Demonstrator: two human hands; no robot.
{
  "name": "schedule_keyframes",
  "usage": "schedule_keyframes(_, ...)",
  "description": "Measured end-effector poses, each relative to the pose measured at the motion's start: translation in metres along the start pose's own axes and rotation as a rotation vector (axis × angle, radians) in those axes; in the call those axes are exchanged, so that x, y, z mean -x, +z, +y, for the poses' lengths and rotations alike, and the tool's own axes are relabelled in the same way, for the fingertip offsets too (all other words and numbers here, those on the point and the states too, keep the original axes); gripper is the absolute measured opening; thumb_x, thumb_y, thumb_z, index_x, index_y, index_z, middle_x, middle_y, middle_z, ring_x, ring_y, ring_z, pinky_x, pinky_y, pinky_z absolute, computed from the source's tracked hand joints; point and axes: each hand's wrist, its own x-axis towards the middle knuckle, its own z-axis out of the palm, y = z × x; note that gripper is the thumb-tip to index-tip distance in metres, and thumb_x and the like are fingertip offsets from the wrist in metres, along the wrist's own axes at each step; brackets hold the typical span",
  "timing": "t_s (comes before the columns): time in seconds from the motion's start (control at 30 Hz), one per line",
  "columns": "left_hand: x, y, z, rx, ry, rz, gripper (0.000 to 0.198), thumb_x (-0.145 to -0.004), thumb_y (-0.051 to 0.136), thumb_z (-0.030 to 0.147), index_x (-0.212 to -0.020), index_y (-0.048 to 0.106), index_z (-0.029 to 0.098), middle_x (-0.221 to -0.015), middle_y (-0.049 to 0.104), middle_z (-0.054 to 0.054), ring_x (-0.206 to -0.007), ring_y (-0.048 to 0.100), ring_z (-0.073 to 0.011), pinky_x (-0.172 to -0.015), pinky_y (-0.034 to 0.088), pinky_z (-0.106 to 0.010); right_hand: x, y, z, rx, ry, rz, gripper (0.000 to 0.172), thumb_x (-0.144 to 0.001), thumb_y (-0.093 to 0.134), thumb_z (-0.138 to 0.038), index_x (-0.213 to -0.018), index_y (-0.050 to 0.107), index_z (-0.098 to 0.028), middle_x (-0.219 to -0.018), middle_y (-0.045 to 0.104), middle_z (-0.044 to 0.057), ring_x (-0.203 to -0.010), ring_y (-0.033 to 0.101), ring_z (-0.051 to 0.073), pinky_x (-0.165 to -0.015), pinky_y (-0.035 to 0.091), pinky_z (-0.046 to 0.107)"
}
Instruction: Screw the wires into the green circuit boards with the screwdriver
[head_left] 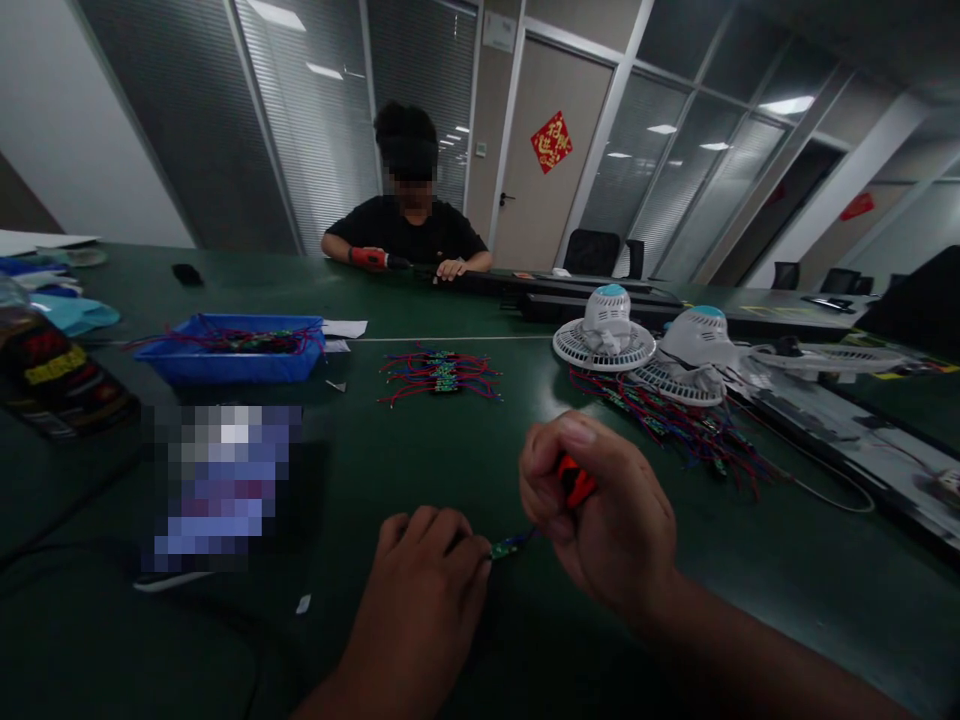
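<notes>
Circuit board [507, 548] crosswise, right end farther; left hand [429, 575] pinching it, right hand [615, 515] curled round red tool [576, 482].

Right fingers [538, 470] hide most of an orange-and-black object [576, 483].

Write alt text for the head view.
The left hand touches a small circuit board at a green table; the right hand grips a red-and-black object. Beyond are wired boards, a blue tray, white fan-like parts and a co-worker.
</notes>
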Motion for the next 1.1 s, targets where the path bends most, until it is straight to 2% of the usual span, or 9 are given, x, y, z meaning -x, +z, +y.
schedule_keyframes(0.1, -0.001, 0.0, -0.004, 0.058, 0.003, -0.021, 0.016, -0.085, 0.056, 0.014, -0.09, 0.068, 0.024, -0.089, 0.064, -0.002, -0.084, 0.055, -0.022, -0.073, 0.039, -0.039, -0.006, 0.001, 0.007, -0.013, -0.017, 0.01, 0.027, -0.083, 0.054, -0.036, -0.064, 0.06, -0.018, -0.049, 0.042, -0.005, -0.038, 0.032, 0.005, -0.034, 0.021, 0.02)
schedule_keyframes(0.27, -0.003, 0.004, -0.007, 0.098, -0.001, -0.013, 0.017, -0.084, 0.057, 0.011, -0.091, 0.067, 0.023, -0.089, 0.063, -0.002, -0.084, 0.055, -0.0222, -0.073, 0.04, -0.039, -0.009, -0.002, 0.015, -0.004, 0.006, 0.016, 0.027, -0.084, 0.054, -0.035, -0.064, 0.061, -0.018, -0.048, 0.042, -0.005, -0.038, 0.032, 0.006, -0.034, 0.02, 0.02)
schedule_keyframes(0.8, -0.002, 0.003, -0.006, 0.105, 0.007, -0.019, 0.017, -0.084, 0.054, 0.011, -0.087, 0.066, 0.022, -0.088, 0.062, -0.002, -0.083, 0.053, -0.0212, -0.073, 0.038, -0.038, -0.011, 0.0, 0.021, -0.002, 0.019, 0.034, 0.029, -0.084, 0.054, -0.037, -0.062, 0.059, -0.018, -0.048, 0.041, -0.006, -0.038, 0.033, 0.005, -0.034, 0.021, 0.02)
schedule_keyframes(0.9, -0.002, 0.003, -0.006, 0.104, 0.006, -0.011, 0.017, -0.083, 0.054, 0.01, -0.087, 0.066, 0.022, -0.088, 0.062, -0.002, -0.083, 0.054, -0.0213, -0.072, 0.038, -0.038, -0.011, 0.003, 0.02, 0.077, 0.025, 0.103, 0.03, -0.086, 0.055, -0.04, -0.064, 0.058, -0.019, -0.049, 0.042, -0.007, -0.038, 0.036, 0.005, -0.034, 0.024, 0.019)
schedule_keyframes(1.0, -0.003, 0.003, -0.005, 0.106, -0.01, -0.008, 0.016, -0.082, 0.055, 0.01, -0.085, 0.065, 0.022, -0.088, 0.062, -0.001, -0.082, 0.054, -0.0211, -0.073, 0.038, -0.038, -0.01, 0.005, 0.016, 0.232, 0.014, 0.201, 0.03, -0.085, 0.057, -0.046, -0.069, 0.058, -0.02, -0.053, 0.048, -0.006, -0.04, 0.043, 0.006, -0.035, 0.032, 0.02)
schedule_keyframes(1.1, -0.006, 0.004, -0.002, 0.093, -0.033, -0.009, 0.014, -0.08, 0.057, 0.009, -0.081, 0.063, 0.021, -0.085, 0.061, -0.001, -0.081, 0.054, -0.0212, -0.072, 0.037, -0.038, -0.008, 0.007, 0.011, 0.42, -0.035, 0.223, 0.03, -0.083, 0.06, -0.046, -0.068, 0.06, -0.02, -0.055, 0.054, -0.005, -0.046, 0.051, 0.008, -0.042, 0.04, 0.021)
